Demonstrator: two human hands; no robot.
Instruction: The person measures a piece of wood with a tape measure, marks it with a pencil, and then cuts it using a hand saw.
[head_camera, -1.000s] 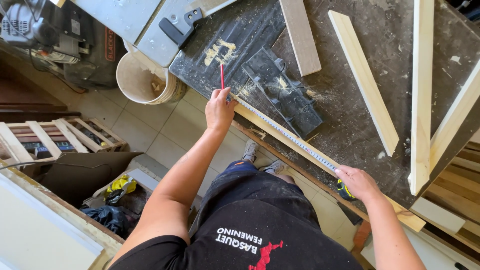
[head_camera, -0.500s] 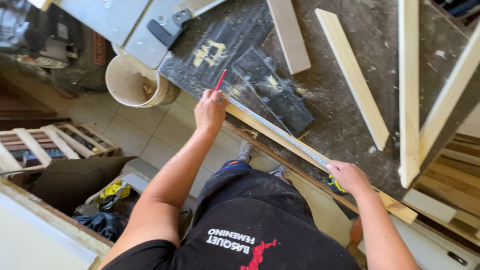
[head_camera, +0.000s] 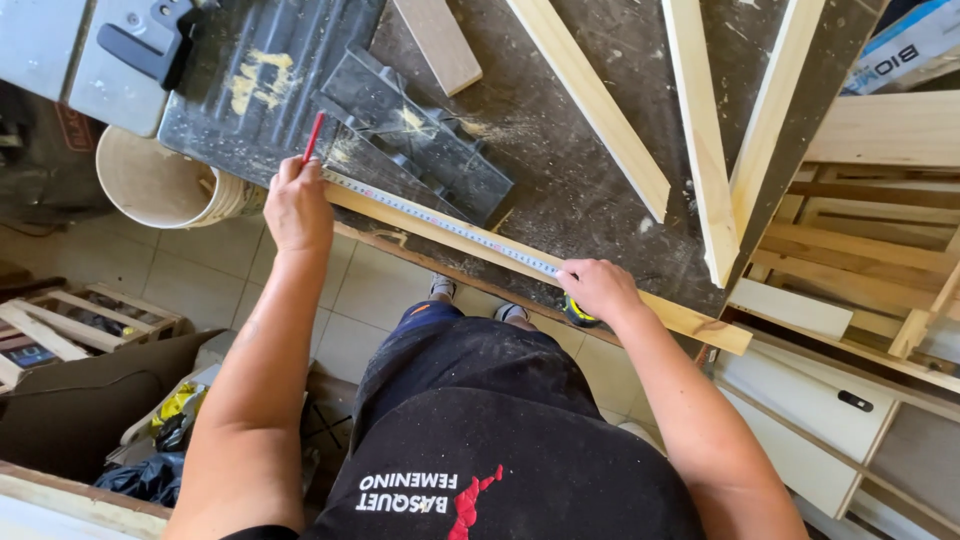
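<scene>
Tape (head_camera: 440, 222) lies stretched along the batten (head_camera: 520, 262) at the surface's (head_camera: 580, 190) near edge. Left hand (head_camera: 297, 205) grips a red pencil (head_camera: 313, 137); right hand (head_camera: 598, 288) pins the tape case. A loosened right grip could skew the tape, spoiling the mark.

White-blue printed package (head_camera: 915, 45) lies top right.

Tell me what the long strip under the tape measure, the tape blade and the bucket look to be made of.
Long strip: bare, unfinished pale wood, grain visible. Tape blade: probably thin painted metal, white with fine markings, stretched between the left hand, which also holds a red pencil, and the right hand. Bucket: apparently cream plastic, smooth, stained.
</scene>
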